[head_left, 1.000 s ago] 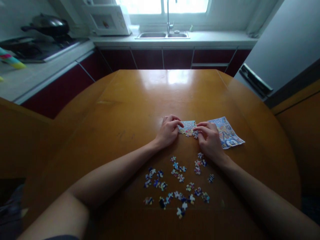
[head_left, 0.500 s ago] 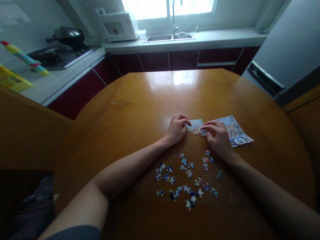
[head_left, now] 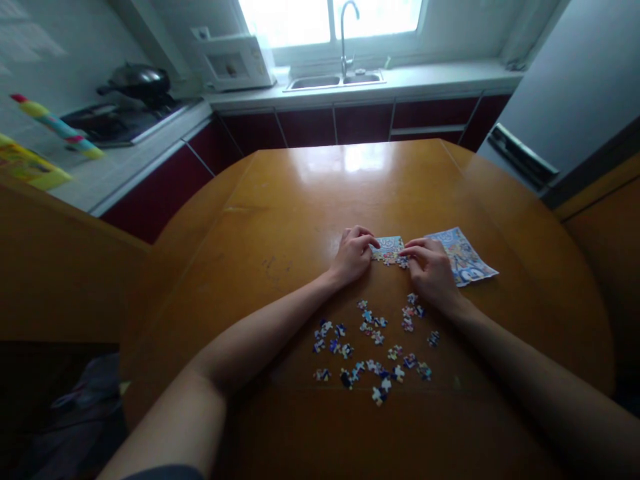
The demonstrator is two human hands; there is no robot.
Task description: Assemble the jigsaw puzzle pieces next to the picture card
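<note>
A small, partly joined jigsaw puzzle lies flat on the wooden table, its lower edge jagged with tabs. My left hand holds the puzzle's left edge, fingers bent and the index fingertip on top. At the lower right corner, my right hand has its thumb and fingers closed on a puzzle piece, which they partly cover. Several loose puzzle pieces are scattered nearer to me, between my forearms. A printed picture sheet lies partly behind my right hand.
The rounded wooden table fills the middle of the view. Beyond it are a counter with a sink, a microwave and, at the left, a wok on the stove. A fridge stands at the right.
The camera view has shifted slightly. Both hands stay at the puzzle's two sides, with hardly any change in the fingers; the loose pieces lie as before.
</note>
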